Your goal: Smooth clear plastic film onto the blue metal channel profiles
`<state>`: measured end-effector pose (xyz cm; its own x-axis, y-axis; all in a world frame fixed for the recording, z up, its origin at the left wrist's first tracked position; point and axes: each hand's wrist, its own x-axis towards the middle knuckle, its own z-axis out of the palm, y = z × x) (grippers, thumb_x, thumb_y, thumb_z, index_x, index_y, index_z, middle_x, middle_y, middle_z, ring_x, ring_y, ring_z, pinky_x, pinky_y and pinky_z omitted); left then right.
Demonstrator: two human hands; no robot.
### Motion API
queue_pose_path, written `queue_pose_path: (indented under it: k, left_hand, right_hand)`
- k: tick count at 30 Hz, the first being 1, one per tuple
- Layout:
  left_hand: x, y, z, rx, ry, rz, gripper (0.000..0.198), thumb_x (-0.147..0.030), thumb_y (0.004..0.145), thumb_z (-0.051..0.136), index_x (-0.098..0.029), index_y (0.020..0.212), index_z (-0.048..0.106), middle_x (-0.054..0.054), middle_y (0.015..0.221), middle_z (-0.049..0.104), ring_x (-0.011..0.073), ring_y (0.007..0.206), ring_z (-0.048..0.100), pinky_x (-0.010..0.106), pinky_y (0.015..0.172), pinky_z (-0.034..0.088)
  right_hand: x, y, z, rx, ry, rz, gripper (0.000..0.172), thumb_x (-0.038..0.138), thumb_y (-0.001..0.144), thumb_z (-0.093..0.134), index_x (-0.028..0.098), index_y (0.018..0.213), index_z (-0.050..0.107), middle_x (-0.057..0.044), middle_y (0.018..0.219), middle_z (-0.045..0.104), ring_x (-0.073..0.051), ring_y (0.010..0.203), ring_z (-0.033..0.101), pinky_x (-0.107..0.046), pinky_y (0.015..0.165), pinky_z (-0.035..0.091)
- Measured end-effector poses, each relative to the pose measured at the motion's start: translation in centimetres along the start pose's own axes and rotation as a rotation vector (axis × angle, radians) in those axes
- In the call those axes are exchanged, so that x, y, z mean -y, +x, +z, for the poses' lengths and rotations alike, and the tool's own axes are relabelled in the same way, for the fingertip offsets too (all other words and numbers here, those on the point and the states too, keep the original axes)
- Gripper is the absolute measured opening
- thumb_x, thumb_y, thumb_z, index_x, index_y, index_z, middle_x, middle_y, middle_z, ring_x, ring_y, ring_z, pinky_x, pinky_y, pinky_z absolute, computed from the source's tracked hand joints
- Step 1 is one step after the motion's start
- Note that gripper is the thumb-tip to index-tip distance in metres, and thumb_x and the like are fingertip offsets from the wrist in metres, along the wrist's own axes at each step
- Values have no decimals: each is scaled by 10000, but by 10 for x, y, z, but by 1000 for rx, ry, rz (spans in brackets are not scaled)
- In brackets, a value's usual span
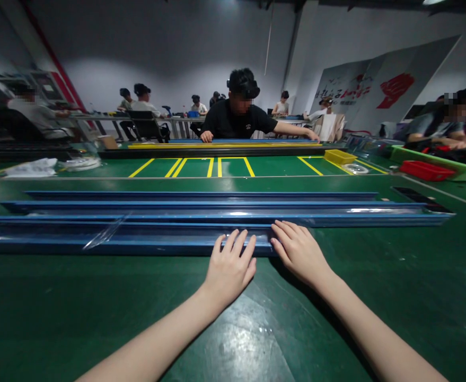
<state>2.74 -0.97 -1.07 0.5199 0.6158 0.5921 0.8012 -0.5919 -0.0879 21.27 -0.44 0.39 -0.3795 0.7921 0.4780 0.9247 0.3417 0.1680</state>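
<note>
Nearest to me on the green table lies a long blue channel strip (50, 244), with a loose piece of clear film (107, 232) across it. My left hand (229, 263) rests on its near edge, fingers spread and laid over the rim. At the strip's right end is my right hand (298, 249), its fingers stretched out, with the fingertips at the end face. Neither hand is wrapped round anything. Just behind lies a second, longer blue channel (376, 218), partly covered by the near one and by my fingers. Farther back is another blue channel (201, 196).
A dark flat phone-like object (421, 199) lies behind the right ends. Across the green table (117, 313), a co-worker (236, 116) handles long strips. A yellow tray (340, 156), a red tray (427, 171) and a green bin (463, 171) stand right; a white crumpled sheet (32, 167) lies left.
</note>
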Motion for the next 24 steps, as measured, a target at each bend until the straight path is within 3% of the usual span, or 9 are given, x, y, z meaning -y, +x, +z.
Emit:
queue_pose_path:
  k: [5, 15, 24]
  left_hand:
    - [0, 0, 0, 11, -10, 18, 349, -299, 824, 391, -192, 1137, 502, 77, 1201, 510, 246, 1104, 433, 427, 898, 329]
    - [3, 0, 1, 33, -57, 45, 373, -305, 825, 386, -187, 1166, 481, 88, 1206, 504, 249, 1101, 432, 443, 903, 323]
    - [4, -1, -1, 74, -168, 201, 397, -273, 810, 402, -195, 1196, 449, 86, 1252, 457, 239, 1192, 345, 440, 965, 288]
  right_hand:
    - [9, 2, 0, -11, 29, -18, 399, 313, 860, 312, 101, 1124, 524, -102, 1175, 532, -217, 1091, 438, -343, 888, 335]
    - [-19, 0, -9, 10, 48, 56, 361, 326, 853, 319, 161, 1084, 543, -70, 1091, 587, -188, 1007, 495, -317, 814, 345]
    - [-29, -1, -18, 7, -10, 79, 295, 317, 836, 353, 184, 909, 606, -50, 972, 630, -176, 891, 527, -299, 742, 330]
